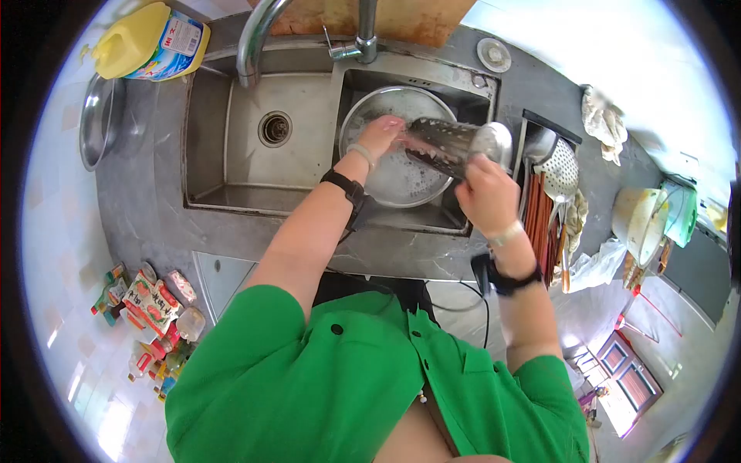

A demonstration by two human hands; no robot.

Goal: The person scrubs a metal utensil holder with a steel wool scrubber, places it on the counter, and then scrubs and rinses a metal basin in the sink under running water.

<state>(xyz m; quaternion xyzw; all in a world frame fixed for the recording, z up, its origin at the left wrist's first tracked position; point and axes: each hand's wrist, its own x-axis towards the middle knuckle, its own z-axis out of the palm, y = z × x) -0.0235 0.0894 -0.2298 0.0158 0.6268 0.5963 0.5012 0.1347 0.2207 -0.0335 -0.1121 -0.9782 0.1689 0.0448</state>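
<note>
A dark, perforated cylindrical holder with a shiny silver end (444,143) is tilted nearly sideways over the right sink basin. My right hand (490,193) grips it near the silver end, fingers closed round it. My left hand (380,137) is at its other end, touching it; the fingertips are blurred and partly hidden there. Beneath both hands, a round metal bowl (397,202) of sudsy water sits in the right basin. The holder's far side and whatever is inside it are hidden.
To the left lies the other sink basin (258,166) with its drain, under a tap (251,58). A yellow detergent jug (143,42) and a metal bowl (103,119) stand farther left. At right are chopsticks (536,212), a slotted ladle (561,170) and a cloth (604,123).
</note>
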